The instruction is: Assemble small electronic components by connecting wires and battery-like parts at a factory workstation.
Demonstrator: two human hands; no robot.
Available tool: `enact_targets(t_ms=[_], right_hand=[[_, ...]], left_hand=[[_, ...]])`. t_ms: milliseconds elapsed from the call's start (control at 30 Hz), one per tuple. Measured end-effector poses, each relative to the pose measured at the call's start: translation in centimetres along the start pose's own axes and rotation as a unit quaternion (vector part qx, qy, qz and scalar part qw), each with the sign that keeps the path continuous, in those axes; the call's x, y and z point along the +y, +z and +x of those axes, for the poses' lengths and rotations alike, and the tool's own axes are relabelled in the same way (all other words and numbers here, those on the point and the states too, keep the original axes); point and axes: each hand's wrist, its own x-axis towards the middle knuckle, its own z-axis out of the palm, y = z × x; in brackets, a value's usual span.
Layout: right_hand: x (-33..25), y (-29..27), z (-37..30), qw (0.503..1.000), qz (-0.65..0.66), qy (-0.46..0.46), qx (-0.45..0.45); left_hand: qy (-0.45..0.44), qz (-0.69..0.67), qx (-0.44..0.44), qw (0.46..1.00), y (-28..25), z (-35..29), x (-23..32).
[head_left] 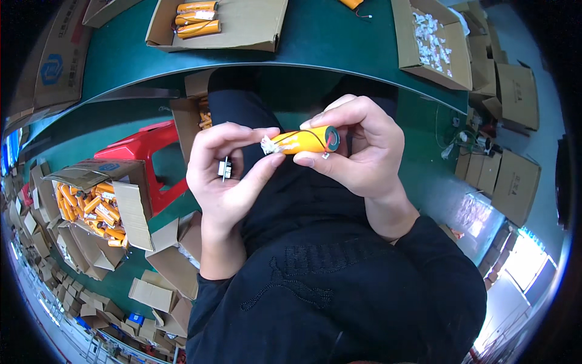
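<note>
An orange cylindrical battery pack (305,141) lies nearly level between my two hands, above my lap. A dark wire runs along its side, and its right end is dark with a short red wire and a small white plug. Closed round that right end is my right hand (371,145), its thumb below and fingers above. My left hand (217,173) pinches the left end with thumb and forefinger, where a crumpled white scrap (270,145) sticks out. A small black and silver part (225,169) is tucked against the curled fingers of my left hand.
On the green table (339,45) ahead, an open carton (248,27) holds several orange packs; another carton (458,48) at right holds white scraps. A red stool (160,155) stands at left by a box (136,212) full of orange packs. More cartons (515,94) stack at right.
</note>
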Motion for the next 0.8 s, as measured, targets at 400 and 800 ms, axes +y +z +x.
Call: enact_targets(t_ms=[400,800], right_hand=[[-0.2,-0.1,0.3,0.989,-0.126,-0.070,-0.042],[-0.2,0.1,0.2,0.987,-0.145,-0.063,-0.027]], left_hand=[[0.067,0.194,-0.055,0.977,-0.9,0.6,1.5],[0.129,0.226,-0.037,0.965,-0.2,-0.6,-0.3]])
